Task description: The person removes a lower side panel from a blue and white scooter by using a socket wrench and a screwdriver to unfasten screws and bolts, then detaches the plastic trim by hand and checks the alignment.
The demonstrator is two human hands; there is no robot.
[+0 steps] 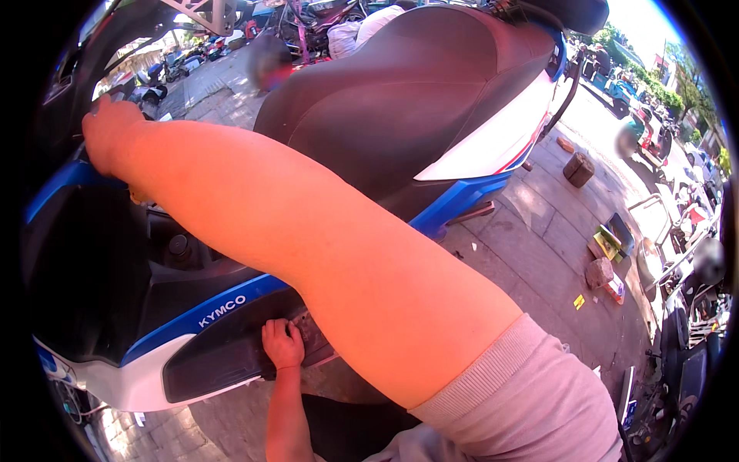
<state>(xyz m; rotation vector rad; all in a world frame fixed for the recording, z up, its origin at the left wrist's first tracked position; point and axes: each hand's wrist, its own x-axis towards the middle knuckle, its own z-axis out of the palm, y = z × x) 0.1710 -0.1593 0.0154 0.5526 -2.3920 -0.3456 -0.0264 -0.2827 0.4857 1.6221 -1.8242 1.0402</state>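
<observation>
A blue and white scooter [454, 189] with a long dark seat [400, 92] stands side-on before me. My right arm crosses over its step-through to the front at the far left. There my right hand [112, 135] is closed, its fingers bent at the dark front part; what they hold is hidden. Something small and yellow [138, 196] shows under that wrist. Lower down, my left hand [283, 345] curls its fingers over the near edge of the dark footboard [223, 362]. A round dark cap [179, 246] sits in the scooter's middle, just beyond my right forearm.
Paving lies under the scooter. A wooden block [578, 169] and a stone-like lump [599, 272] on flat boxes lie to the right. Farther right are parked scooters and metal parts [677, 269]. Behind the seat, another person and more vehicles are partly visible.
</observation>
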